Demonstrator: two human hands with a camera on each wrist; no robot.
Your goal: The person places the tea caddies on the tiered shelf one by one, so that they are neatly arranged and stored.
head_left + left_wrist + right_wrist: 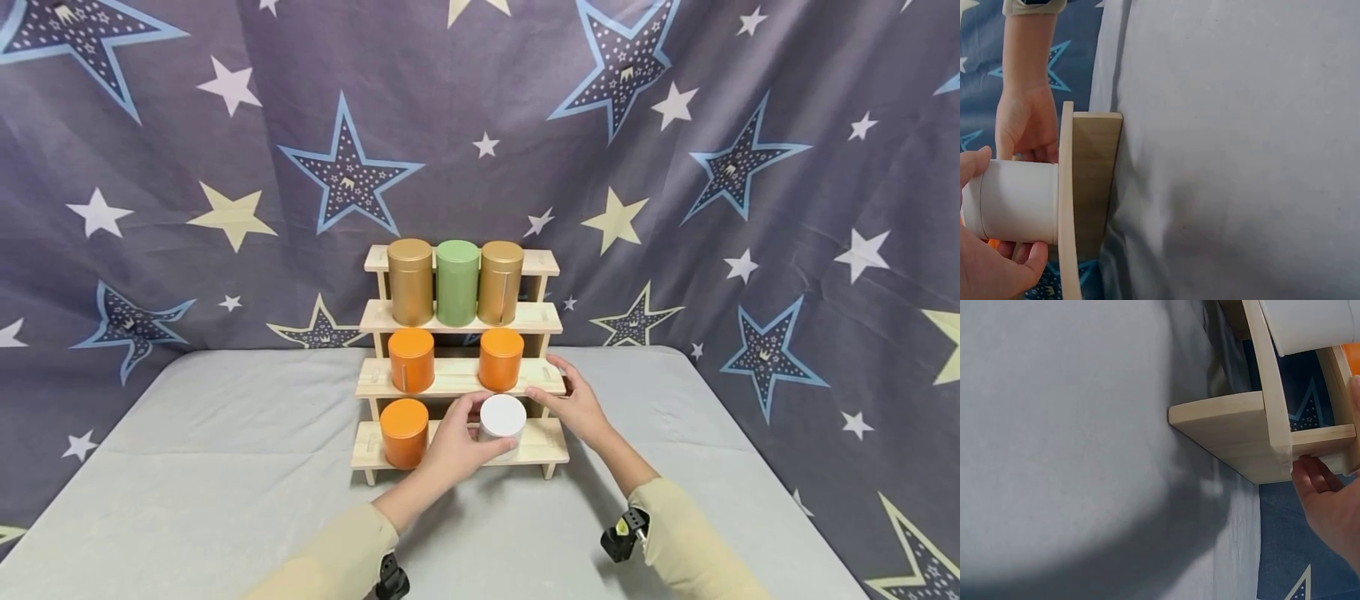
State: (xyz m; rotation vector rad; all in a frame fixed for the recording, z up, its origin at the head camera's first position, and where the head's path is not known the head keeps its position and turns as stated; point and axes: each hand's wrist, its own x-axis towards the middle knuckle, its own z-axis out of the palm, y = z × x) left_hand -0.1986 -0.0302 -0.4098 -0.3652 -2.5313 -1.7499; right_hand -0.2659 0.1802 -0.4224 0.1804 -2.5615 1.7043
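A stepped wooden rack [551, 446] holds several lidded canisters. On its lowest step, at the right, is a white canister [502, 417]. My left hand [461, 442] grips it from the left, thumb across the front and fingers behind. The left wrist view shows the white canister [1019, 200] with its base right at the step board [1067, 206]. My right hand [577, 408] holds the right end of the second step, thumb at the front edge and fingers behind. In the right wrist view, the right hand's [1335, 506] curled fingers are against the rack's side [1229, 422].
An orange canister [405, 433] stands left on the lowest step. Two more, left [412, 362] and right [500, 360], occupy the second. Above them are a green canister [457, 283] between gold ones [410, 283]. Behind the grey-covered table [262, 467] hangs a star-patterned curtain [480, 100].
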